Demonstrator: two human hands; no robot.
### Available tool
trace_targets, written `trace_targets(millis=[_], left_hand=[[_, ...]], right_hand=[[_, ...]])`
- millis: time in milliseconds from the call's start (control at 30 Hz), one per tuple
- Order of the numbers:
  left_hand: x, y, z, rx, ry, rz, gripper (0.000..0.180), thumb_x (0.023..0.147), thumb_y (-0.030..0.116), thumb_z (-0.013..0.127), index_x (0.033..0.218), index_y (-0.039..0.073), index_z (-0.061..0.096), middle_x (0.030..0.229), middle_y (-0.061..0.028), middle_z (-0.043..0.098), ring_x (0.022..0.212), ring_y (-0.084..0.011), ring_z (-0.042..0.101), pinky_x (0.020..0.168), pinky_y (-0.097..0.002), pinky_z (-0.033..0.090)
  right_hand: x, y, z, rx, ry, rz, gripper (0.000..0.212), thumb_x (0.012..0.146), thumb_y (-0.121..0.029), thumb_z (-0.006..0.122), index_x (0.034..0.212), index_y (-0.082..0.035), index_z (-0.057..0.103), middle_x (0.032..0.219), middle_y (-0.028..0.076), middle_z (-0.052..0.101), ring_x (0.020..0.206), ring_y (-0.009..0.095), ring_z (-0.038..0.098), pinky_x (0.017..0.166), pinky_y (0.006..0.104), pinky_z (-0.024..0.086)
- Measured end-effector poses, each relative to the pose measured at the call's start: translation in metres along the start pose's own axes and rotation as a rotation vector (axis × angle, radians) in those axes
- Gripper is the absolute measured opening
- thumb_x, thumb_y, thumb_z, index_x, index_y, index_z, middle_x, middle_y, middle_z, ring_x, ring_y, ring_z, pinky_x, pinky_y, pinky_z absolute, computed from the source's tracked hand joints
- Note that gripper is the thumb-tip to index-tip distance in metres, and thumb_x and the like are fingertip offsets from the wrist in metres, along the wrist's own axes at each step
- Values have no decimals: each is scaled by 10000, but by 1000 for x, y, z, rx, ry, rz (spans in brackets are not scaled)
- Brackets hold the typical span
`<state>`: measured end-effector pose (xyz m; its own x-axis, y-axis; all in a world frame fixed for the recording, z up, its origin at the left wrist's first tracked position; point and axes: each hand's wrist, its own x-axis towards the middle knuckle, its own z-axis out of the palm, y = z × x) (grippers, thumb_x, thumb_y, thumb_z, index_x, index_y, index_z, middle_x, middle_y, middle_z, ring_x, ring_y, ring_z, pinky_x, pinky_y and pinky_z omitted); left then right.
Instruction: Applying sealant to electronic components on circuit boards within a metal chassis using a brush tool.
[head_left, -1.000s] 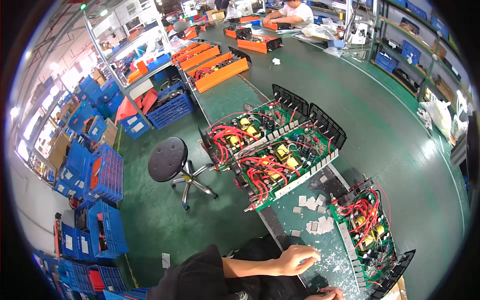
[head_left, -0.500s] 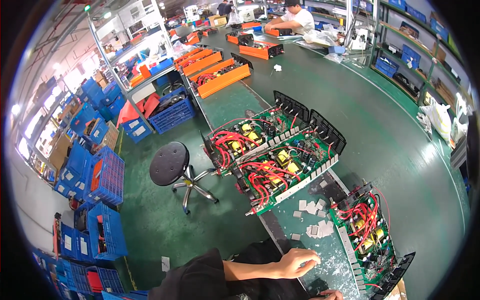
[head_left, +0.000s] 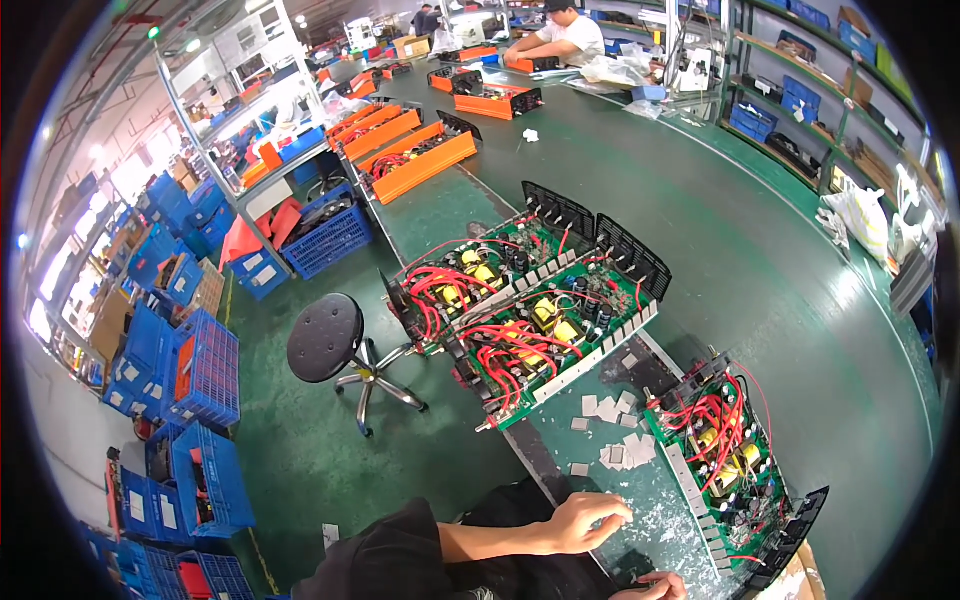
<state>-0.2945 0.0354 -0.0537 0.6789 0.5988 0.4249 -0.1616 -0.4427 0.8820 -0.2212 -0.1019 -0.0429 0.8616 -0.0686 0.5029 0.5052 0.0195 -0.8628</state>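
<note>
My left hand hovers over the near bench edge, its fingers curled and thumb drawn in; anything between them is too small to make out. At the lower border my right hand is partly cut off, with curled fingers whose contents are hidden. Both hands are apart from the green circuit board to their right, which carries red wires, yellow transformers and a black end panel. Thin grey square pads lie loosely beyond my left hand. Farther off, two similar circuit boards lie side by side.
White scraps litter the bench near my hands. Orange housings stand farther along it, where another person works. A round black stool and blue crates occupy the floor at left. Shelving lines the right.
The view has shifted slightly, so the bench and boards appear a little farther left. My left hand stays curled in nearly the same place; a bit more of the right hand shows.
</note>
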Motion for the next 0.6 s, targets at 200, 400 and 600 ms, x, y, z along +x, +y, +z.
trace_targets(millis=[200,400,600], left_hand=[[2,1,0,-14,5,-4,97,821,-51,572,881,5,623,818,-116,657,681,-245,649,594,-323,508],[3,1,1,-20,6,0,108,805,-64,578,877,-1,627,816,-124,660,699,-253,656,610,-321,515],[4,1,1,-27,14,2,110,795,-71,582,868,-1,626,814,-125,659,701,-265,654,625,-330,514]], right_hand=[[-1,4,-3,-37,-40,29,362,950,-290,553,715,-16,520,583,74,495,473,149,435,464,273,374],[1,-4,0,-48,-50,52,312,950,-227,533,721,-15,524,600,74,492,471,141,430,462,270,367],[-1,2,-2,-14,-53,68,290,947,-237,544,770,-8,544,619,82,506,468,144,441,463,271,375]])
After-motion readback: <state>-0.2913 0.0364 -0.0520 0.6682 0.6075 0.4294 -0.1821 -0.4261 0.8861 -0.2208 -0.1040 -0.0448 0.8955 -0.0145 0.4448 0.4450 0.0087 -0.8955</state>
